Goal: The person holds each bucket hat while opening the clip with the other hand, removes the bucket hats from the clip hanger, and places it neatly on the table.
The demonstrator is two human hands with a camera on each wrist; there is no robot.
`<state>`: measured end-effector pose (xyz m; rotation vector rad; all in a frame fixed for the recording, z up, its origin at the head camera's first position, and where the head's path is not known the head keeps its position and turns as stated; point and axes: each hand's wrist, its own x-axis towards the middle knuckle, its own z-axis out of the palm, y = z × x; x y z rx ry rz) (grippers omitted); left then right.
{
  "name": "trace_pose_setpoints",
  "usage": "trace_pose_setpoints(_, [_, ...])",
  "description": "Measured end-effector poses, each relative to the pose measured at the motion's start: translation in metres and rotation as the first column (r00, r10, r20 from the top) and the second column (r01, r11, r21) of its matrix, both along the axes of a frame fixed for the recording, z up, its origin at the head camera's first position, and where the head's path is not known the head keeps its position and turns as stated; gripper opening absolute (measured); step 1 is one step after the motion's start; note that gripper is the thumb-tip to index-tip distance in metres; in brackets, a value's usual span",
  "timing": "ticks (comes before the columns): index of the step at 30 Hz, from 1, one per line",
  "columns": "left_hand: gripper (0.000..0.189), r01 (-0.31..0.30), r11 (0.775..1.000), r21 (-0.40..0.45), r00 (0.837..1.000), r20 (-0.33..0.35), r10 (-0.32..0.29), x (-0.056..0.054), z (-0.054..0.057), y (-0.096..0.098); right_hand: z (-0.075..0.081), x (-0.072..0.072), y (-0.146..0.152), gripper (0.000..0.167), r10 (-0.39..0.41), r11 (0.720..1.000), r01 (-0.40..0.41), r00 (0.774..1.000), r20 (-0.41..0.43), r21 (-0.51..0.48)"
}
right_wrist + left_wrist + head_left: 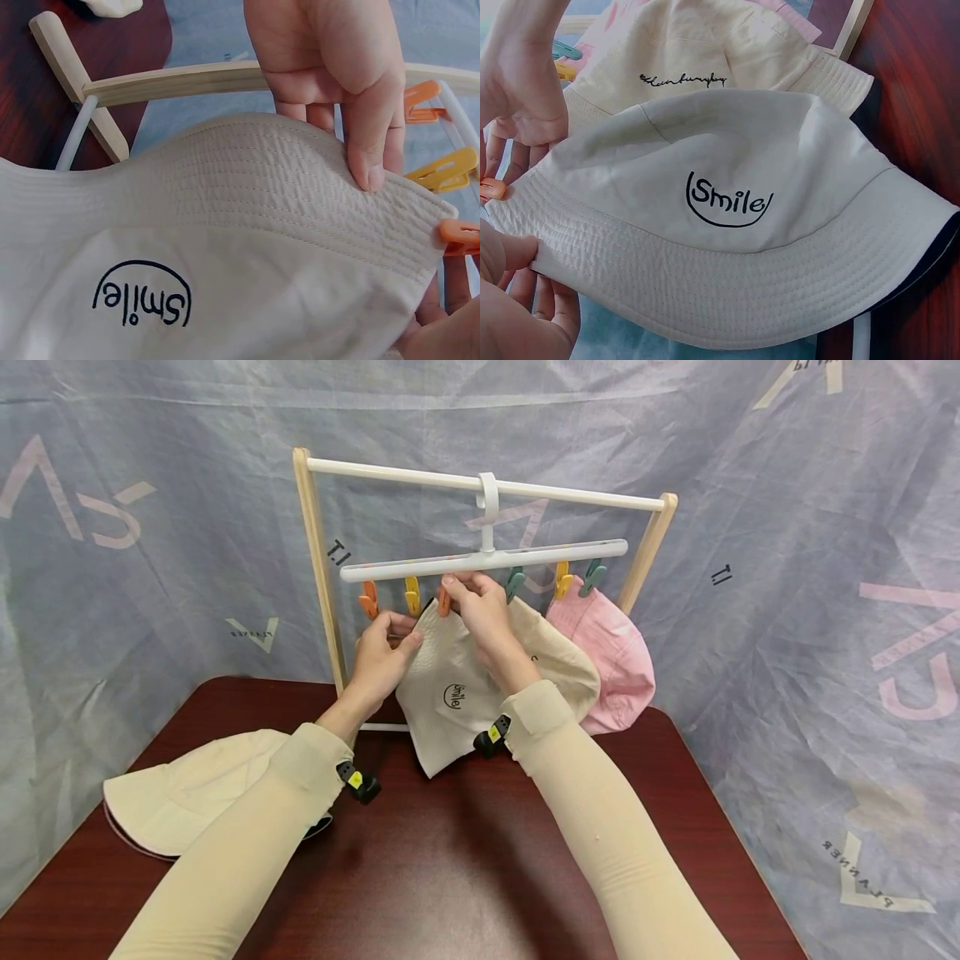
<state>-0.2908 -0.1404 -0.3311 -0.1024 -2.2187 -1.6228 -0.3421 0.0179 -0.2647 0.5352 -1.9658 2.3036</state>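
Note:
An off-white bucket hat [427, 693] with "Smile" lettering hangs by a brim corner from an orange clip [444, 602]. My left hand [382, 660] pinches the hat's brim, thumb on its outer face, fingers behind. At the orange clip my right hand [483, 618] holds on with the thumb at its top, its other fingers partly hidden behind. Beside the Smile hat hangs a cream bucket hat [562, 652], below a green clip [514, 583]. Further right, a pink hat [618, 652] hangs from a yellow clip [562, 581] and another green clip [592, 578].
A white hanger [420, 568] hooks over the rod [390, 471] of a wooden-sided rack [318, 552]. Left of the held hat, an orange clip [368, 600] and a yellow clip [412, 597] dangle. Another cream hat [187, 785] lies on the dark red table [420, 877], left.

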Motion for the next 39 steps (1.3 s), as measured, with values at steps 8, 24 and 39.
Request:
trace_pose_setpoints(8, [0.024,0.016,1.0,-0.003,1.0,0.006,-0.016,0.003,-0.007,0.0,0.0,0.0,0.001,0.026,0.027,1.0,-0.027,0.999,0.041,-0.001])
trace_pose_setpoints(24, [0.024,0.021,1.0,0.019,1.0,0.016,-0.021,0.007,-0.015,-0.002,0.0,0.001,0.002,0.02,0.001,0.999,-0.003,0.999,0.044,0.04])
trace_pose_setpoints(39, [0.025,0.004,0.999,0.035,1.0,0.02,-0.005,0.009,-0.022,-0.005,-0.002,0.003,0.003,0.019,0.032,0.999,-0.032,0.999,-0.017,0.044])
